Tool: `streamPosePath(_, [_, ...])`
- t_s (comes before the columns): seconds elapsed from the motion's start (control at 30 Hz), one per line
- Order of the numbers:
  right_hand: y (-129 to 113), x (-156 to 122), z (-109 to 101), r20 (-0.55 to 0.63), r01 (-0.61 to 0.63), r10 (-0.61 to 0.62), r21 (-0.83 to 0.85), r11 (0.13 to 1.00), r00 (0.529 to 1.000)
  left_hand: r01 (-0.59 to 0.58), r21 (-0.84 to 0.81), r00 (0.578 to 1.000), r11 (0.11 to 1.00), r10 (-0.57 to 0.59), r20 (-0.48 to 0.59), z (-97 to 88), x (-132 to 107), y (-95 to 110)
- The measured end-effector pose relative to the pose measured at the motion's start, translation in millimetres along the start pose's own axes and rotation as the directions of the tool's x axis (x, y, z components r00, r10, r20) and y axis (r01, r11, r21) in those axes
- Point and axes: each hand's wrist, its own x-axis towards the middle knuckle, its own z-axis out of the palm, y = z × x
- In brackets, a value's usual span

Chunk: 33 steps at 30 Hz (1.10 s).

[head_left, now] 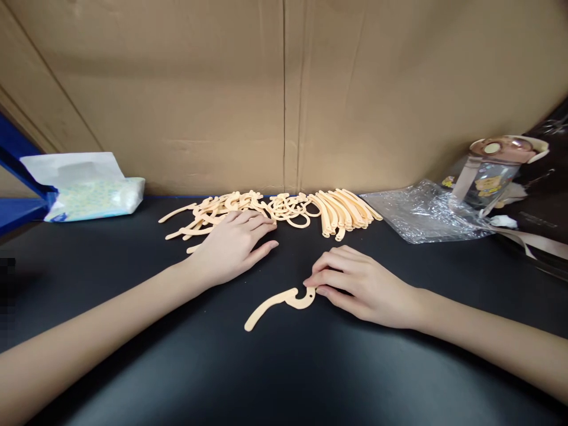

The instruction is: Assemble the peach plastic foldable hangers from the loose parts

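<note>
A pile of several pale orange curved plastic strips (284, 212) lies along the back of the black table (284, 367). My left hand (233, 244) rests flat on the near left part of that pile, fingers stretched out over the strips. My right hand (357, 283) sits on the table in front of the pile, its fingertips pinched on the hooked end of one single curved strip (277, 305), which lies flat and trails off to the left.
A cardboard wall (284, 89) stands behind the table. At the back left lie a soft pack of tissues (89, 189) and a blue frame (18, 183). On the right are a crinkled clear plastic bag (426, 213) and a clear water bottle (490, 171).
</note>
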Motion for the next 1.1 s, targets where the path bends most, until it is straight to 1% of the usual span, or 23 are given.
streamPosePath(0.13, [0.7,0.2,0.1,0.009,0.006,-0.006,-0.001,1.000,1.000,0.013,0.014,1.000,1.000,-0.013,-0.011,-0.4,-4.2,-0.1])
streamPosePath(0.3, [0.5,-0.4,0.2,0.017,0.013,-0.013,0.001,1.000,1.000,0.039,0.094,0.999,0.995,-0.037,-0.032,-2.1,-5.8,1.8])
streamPosePath(0.5, [0.8,-0.6,0.3,0.010,0.015,-0.015,0.005,1.000,1.000,0.164,0.187,0.986,0.969,-0.159,-0.038,-5.0,-7.2,5.2])
streamPosePath(0.7, [0.2,-0.6,0.3,0.017,0.011,-0.011,0.007,1.000,1.000,0.249,0.282,0.968,0.927,-0.227,-0.107,-5.1,-8.6,4.1])
streamPosePath(0.9, [0.7,0.0,0.6,0.023,-0.001,0.001,0.006,1.000,1.000,0.266,0.250,0.963,0.931,-0.245,-0.110,-1.5,-9.4,2.2])
streamPosePath(1.1, [-0.5,-0.4,-0.5,0.028,0.000,0.001,-0.002,1.000,1.000,0.294,0.116,0.955,0.949,-0.287,-0.070,-0.1,-9.3,0.7])
